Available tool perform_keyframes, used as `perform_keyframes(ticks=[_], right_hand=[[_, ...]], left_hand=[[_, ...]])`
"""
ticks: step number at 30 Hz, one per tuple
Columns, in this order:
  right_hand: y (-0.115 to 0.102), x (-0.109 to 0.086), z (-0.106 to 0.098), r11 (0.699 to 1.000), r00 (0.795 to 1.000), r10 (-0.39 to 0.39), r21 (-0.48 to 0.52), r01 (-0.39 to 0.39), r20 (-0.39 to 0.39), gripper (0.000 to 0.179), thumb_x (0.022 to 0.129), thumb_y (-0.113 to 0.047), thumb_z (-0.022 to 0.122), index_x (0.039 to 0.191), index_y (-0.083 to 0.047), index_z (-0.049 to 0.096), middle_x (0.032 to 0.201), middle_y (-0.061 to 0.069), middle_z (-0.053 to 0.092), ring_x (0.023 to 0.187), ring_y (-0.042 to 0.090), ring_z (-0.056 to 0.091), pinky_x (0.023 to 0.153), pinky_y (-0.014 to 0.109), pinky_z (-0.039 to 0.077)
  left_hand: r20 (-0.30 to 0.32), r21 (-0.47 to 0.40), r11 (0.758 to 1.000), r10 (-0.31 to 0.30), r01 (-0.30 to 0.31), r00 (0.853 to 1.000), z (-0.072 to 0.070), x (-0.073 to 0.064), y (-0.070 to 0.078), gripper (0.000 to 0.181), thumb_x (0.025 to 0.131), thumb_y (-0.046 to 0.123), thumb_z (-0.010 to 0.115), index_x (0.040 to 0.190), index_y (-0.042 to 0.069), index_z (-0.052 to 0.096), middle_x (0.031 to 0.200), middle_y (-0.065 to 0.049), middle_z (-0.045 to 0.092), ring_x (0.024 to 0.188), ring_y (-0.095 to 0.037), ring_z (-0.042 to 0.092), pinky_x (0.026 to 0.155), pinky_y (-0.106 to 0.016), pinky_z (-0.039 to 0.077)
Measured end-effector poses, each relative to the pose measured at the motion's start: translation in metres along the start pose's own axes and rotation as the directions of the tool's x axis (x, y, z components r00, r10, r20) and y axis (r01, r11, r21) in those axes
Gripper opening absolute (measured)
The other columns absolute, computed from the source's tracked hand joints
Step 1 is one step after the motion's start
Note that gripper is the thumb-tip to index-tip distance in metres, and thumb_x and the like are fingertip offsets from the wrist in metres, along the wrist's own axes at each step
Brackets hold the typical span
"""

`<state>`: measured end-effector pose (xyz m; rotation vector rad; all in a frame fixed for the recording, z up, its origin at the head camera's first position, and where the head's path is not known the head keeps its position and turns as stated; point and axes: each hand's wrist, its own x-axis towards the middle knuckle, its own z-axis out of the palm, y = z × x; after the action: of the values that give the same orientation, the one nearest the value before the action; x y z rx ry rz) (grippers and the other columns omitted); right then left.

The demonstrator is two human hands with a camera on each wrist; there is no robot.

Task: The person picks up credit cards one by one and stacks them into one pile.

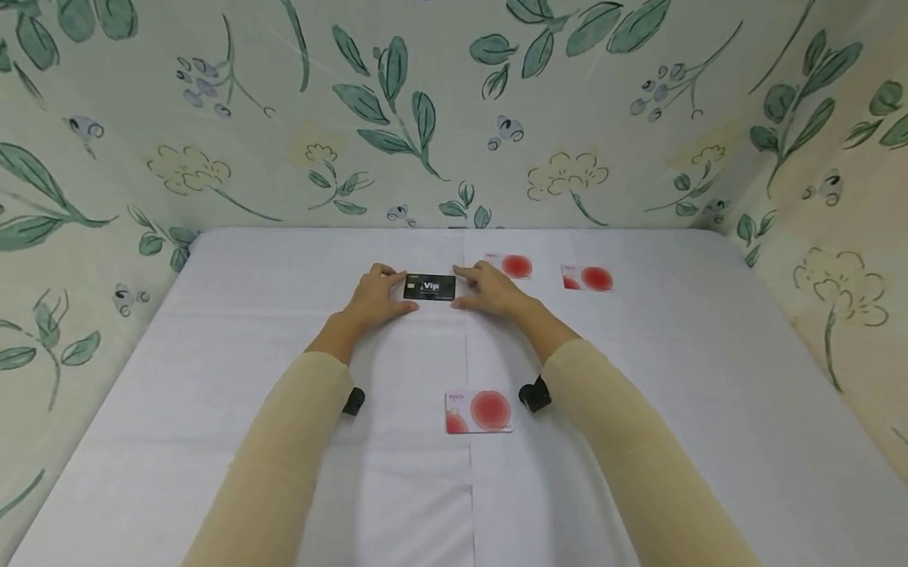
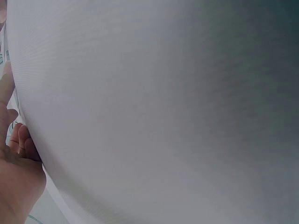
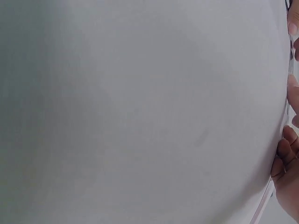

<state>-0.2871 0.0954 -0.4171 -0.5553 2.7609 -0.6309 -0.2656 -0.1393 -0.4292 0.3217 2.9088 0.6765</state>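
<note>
In the head view a black card (image 1: 430,288) with "Vip" lettering and a small gold chip lies towards the back of the white-covered table. At its left end my left hand (image 1: 374,296) holds it, index fingertip by the upper corner and thumb by the lower edge. The right hand (image 1: 493,290) holds the opposite end the same way, thumb and index finger spread at the two right corners. Each wrist view catches only part of its hand, the left hand (image 2: 21,172) and the right hand (image 3: 288,172), with curled lower fingers close to the cloth.
Nearer to me, between the forearms, lies a white card with red circles (image 1: 479,412). Two similar cards are at the back right, one partly behind my right hand (image 1: 517,266) and another (image 1: 587,277) farther right. A leaf-patterned curtain (image 1: 459,150) hangs beyond the table's far edge.
</note>
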Motion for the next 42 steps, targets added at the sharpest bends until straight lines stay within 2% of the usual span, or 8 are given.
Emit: perform_keyframes(ticks=[8,11,18,24,28,34,38,42], right_hand=[[-0.001,0.004,0.004,1.0,0.999,0.015,-0.006,-0.015,0.047,0.071,0.084,-0.046,0.068,0.144,-0.019,0.04,0.112,0.01,0.047,0.094,0.02,0.041,0.076,0.03,0.036],[0.0,0.004,0.005,1.0,0.999,0.011,-0.002,-0.011,0.039,0.069,0.085,-0.045,0.067,0.143,-0.021,0.041,0.11,0.01,0.047,0.092,0.019,0.041,0.073,0.028,0.034],[0.0,0.005,0.003,1.0,1.0,0.003,0.004,-0.003,0.005,0.066,0.085,-0.043,0.068,0.142,-0.022,0.043,0.108,0.01,0.047,0.09,0.019,0.04,0.071,0.027,0.031],[0.002,0.004,0.004,0.996,1.0,0.016,0.09,-0.015,-0.004,0.061,0.083,-0.039,0.071,0.138,-0.022,0.049,0.108,0.011,0.047,0.091,0.019,0.039,0.073,0.027,0.03],[0.005,0.004,0.006,0.989,1.0,0.018,0.145,-0.017,-0.006,0.059,0.082,-0.034,0.073,0.135,-0.021,0.053,0.113,0.01,0.049,0.098,0.02,0.041,0.081,0.031,0.034],[0.007,0.004,0.007,0.984,0.999,-0.005,0.175,0.015,-0.053,0.058,0.08,-0.029,0.076,0.132,-0.015,0.056,0.114,0.008,0.054,0.106,0.022,0.044,0.093,0.038,0.035],[0.007,0.005,0.009,0.979,0.997,0.005,0.203,0.011,-0.079,0.057,0.079,-0.028,0.077,0.13,-0.013,0.057,0.108,0.006,0.053,0.102,0.021,0.043,0.091,0.036,0.034],[0.008,0.006,0.01,0.975,0.996,0.004,0.222,0.015,-0.087,0.054,0.078,-0.027,0.078,0.127,-0.013,0.059,0.107,0.006,0.054,0.101,0.02,0.044,0.09,0.035,0.034]], left_hand=[[0.07,-0.107,0.991,-0.073,0.08,0.995,0.001,0.001,-0.002,0.075,0.087,0.045,0.064,0.148,0.016,0.032,0.143,-0.016,0.026,0.13,-0.035,0.03,0.108,-0.048,0.027],[0.071,-0.153,0.985,-0.07,0.081,0.995,0.0,0.001,-0.005,0.07,0.088,0.04,0.063,0.147,0.016,0.034,0.143,-0.016,0.025,0.131,-0.034,0.029,0.108,-0.048,0.026],[0.054,-0.294,0.953,-0.052,0.066,0.997,-0.003,0.003,-0.015,0.059,0.088,0.026,0.067,0.141,0.014,0.045,0.143,-0.016,0.027,0.125,-0.031,0.038,0.105,-0.045,0.033],[0.06,-0.323,0.942,-0.074,0.09,0.995,-0.002,0.001,-0.016,0.057,0.086,0.026,0.07,0.137,0.013,0.048,0.141,-0.014,0.03,0.124,-0.03,0.038,0.105,-0.045,0.033],[0.062,-0.346,0.933,-0.085,0.102,0.994,-0.001,0.0,-0.015,0.056,0.085,0.024,0.071,0.135,0.012,0.05,0.139,-0.013,0.032,0.123,-0.029,0.037,0.105,-0.043,0.033],[0.046,-0.366,0.928,-0.055,0.068,0.997,-0.001,0.0,-0.015,0.049,0.084,0.019,0.071,0.13,0.011,0.054,0.133,-0.013,0.038,0.12,-0.029,0.039,0.104,-0.043,0.033],[0.044,-0.362,0.931,-0.039,0.053,0.998,-0.001,0.0,-0.016,0.049,0.084,0.019,0.071,0.129,0.011,0.054,0.133,-0.013,0.039,0.12,-0.029,0.039,0.104,-0.043,0.033],[0.048,-0.339,0.939,-0.055,0.068,0.997,0.001,0.001,-0.014,0.059,0.079,0.027,0.077,0.13,0.012,0.053,0.134,-0.012,0.039,0.121,-0.029,0.04,0.104,-0.043,0.033]])
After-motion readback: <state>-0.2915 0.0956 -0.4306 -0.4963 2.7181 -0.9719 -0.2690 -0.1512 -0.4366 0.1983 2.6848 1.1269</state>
